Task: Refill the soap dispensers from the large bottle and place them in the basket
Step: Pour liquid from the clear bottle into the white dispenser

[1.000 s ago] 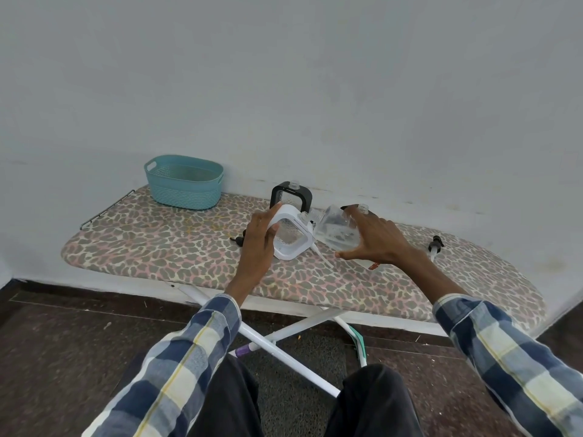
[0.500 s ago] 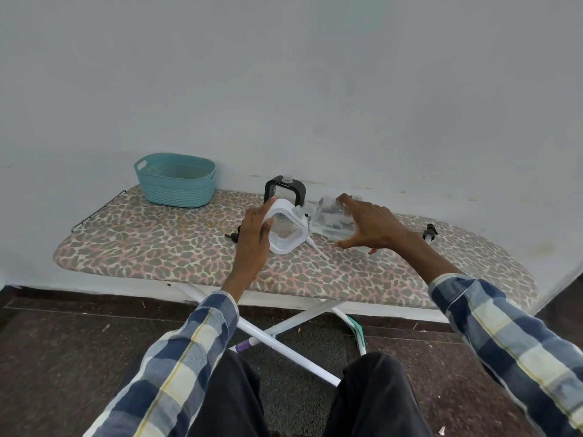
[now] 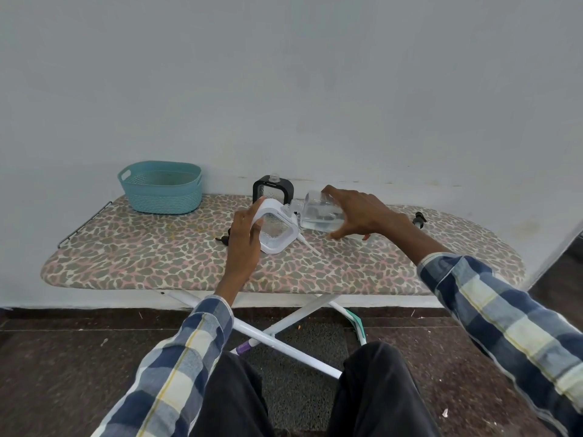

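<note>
Left hand point(image 3: 244, 239) grips white dispenser point(image 3: 277, 230), tilted above ironing board point(image 3: 157, 257). Right hand point(image 3: 356, 212) grasps clear bottle point(image 3: 318, 214), tipped neck-to-mouth; contact apparently made. Basket point(image 3: 161, 187) well left.

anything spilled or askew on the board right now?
No spill shows. The white dispenser is tilted in the left hand, and the clear bottle lies tipped toward it in the right hand, which fits pouring. Two pump tops lie loose on the ironing board; the black dispenser stands capless.
</note>
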